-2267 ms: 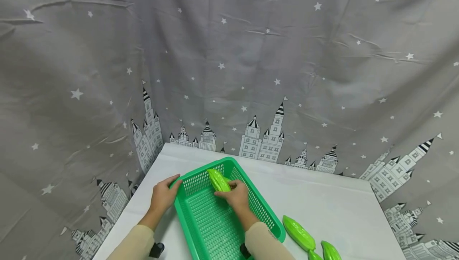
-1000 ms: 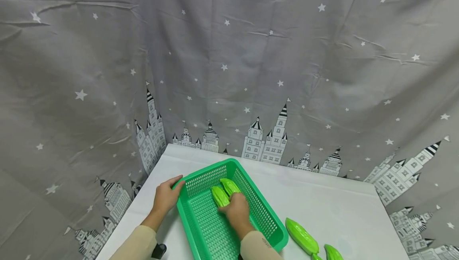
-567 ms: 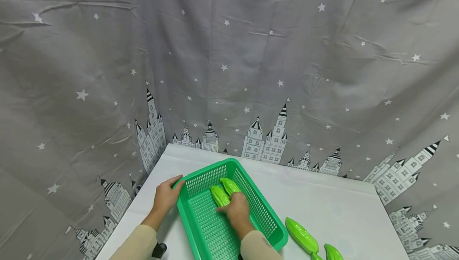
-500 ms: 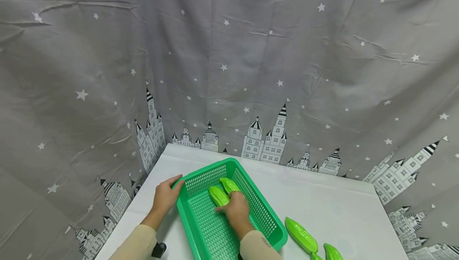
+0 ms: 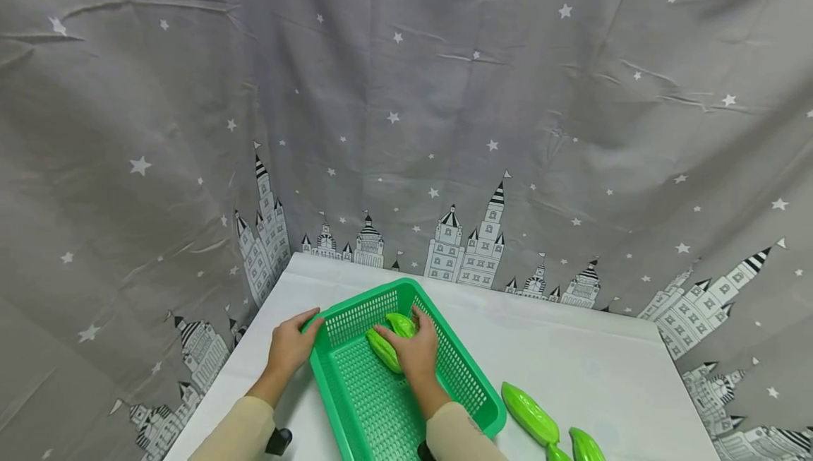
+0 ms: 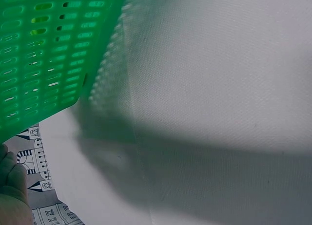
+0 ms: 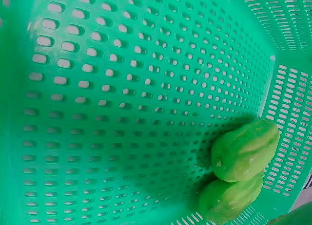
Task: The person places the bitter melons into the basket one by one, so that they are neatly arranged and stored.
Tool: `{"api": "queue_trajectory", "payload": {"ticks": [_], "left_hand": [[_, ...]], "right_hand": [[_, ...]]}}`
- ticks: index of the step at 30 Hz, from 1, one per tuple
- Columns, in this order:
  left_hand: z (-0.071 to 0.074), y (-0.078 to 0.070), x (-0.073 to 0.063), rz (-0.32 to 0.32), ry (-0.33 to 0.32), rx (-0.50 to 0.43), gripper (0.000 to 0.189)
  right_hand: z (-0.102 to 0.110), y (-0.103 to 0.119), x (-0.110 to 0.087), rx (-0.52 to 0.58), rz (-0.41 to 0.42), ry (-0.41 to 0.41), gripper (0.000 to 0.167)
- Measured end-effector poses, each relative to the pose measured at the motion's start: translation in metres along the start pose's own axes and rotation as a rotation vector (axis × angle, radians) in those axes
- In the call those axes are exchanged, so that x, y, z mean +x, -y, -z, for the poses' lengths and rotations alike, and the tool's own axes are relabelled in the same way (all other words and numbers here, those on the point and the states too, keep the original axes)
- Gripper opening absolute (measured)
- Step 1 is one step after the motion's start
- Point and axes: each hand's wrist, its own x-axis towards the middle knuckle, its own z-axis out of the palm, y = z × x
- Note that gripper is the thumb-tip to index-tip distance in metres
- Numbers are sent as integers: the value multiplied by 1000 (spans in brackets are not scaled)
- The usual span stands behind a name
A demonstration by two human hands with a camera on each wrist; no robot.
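A green plastic basket (image 5: pixel 327 401) with slotted walls stands on the white table. My left hand (image 5: pixel 288 348) holds its far-left corner, thumb over the rim; in the left wrist view the hand's curled fingers (image 6: pixel 13 178) show at the lower left, below the basket wall. Inside, at the far end, two ridged light-green bitter melons lie side by side: one on the left (image 5: pixel 384 351), the other on the right (image 5: pixel 400 322). My right hand (image 5: pixel 418 354) is over them with thumb and fingers spread apart, partly covering both. Up close, the right wrist view shows both melons (image 7: pixel 246 149) on the perforated floor.
Right of the basket on the table lie more bitter melons: a long one (image 5: pixel 530 411), one beside it (image 5: pixel 586 445), and another (image 5: pixel 557 452) cut by the lower edge. A grey curtain (image 5: pixel 406 94) with printed stars and castles hangs behind the table.
My right hand brought a bitter melon down onto the basket floor beside the other and adjusted them. Its fingers have now spread and lifted off. My left hand keeps its place on the rim.
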Motion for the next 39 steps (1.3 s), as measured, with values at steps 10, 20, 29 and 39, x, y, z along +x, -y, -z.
{"api": "queue_trajectory", "payload": {"ticks": [10,20,29,39], "left_hand": [[1,2,2,8,11,12,41],[1,2,3,-9,16,19,41],[1,3,3,-15,19,27,42],[1,2,4,-20,21,34,42]], "right_hand": [[2,3,3,55,-19,-12,88],[22,11,20,94,16,-35,86],[55,10,35,65,53,-66,84],[92,5,47,33,1,-94,87]]}}
